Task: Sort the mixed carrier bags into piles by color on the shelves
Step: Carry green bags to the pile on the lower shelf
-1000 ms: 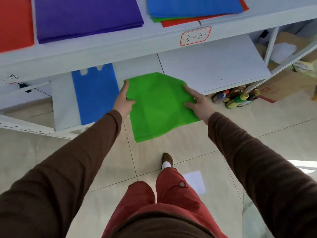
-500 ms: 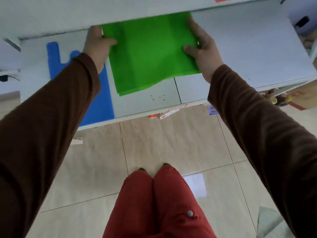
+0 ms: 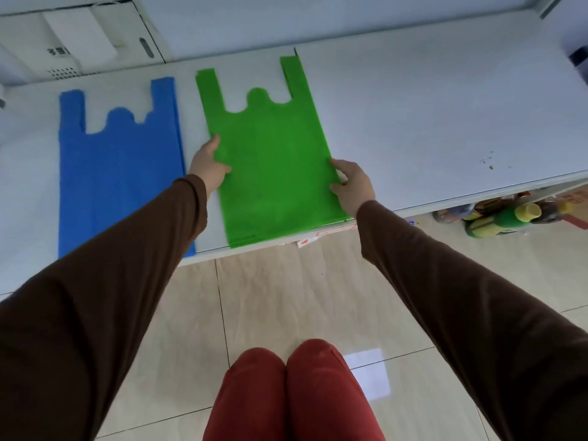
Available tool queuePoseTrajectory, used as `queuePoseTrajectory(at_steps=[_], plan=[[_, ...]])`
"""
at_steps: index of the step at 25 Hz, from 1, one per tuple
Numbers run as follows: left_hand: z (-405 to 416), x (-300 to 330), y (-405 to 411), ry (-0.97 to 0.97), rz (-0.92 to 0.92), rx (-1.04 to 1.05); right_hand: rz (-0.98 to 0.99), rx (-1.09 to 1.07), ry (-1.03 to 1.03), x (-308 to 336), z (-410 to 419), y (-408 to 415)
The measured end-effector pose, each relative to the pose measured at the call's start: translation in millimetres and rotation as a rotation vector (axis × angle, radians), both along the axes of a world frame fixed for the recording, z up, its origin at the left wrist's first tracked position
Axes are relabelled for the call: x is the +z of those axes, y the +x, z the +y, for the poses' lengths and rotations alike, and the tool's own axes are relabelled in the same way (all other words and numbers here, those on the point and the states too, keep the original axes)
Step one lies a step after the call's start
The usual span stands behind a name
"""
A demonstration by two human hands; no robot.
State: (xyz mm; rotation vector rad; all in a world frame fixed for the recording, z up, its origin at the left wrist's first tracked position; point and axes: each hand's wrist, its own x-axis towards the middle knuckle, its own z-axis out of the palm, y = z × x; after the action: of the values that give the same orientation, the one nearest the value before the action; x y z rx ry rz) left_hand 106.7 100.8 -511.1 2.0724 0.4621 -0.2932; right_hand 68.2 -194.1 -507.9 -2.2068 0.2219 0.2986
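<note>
Green bag (image 3: 270,167) now flat on shelf (image 3: 429,122) beside blue bag (image 3: 121,173); left hand (image 3: 208,165) and right hand (image 3: 351,183) pinch its side edges.

A plain bright green carrier bag (image 3: 270,167) lies beside a plain blue carrier bag (image 3: 117,173) on the white shelf (image 3: 429,122). The sleeves (image 3: 461,297) are dark brown, the trousers (image 3: 292,396) brick red, the floor tiles (image 3: 286,297) beige.
</note>
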Motion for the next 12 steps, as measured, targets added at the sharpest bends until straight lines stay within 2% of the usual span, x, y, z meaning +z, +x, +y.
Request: queuePoseTrajectory(at_steps=[7,12], plan=[[-1,2,17,0.145,-0.044,-0.067,-0.037,-0.004,-0.067,-5,4,10],[7,19,-2,0.393,0.001,-0.145,-0.025,-0.003,-0.232,13,-6,-7]])
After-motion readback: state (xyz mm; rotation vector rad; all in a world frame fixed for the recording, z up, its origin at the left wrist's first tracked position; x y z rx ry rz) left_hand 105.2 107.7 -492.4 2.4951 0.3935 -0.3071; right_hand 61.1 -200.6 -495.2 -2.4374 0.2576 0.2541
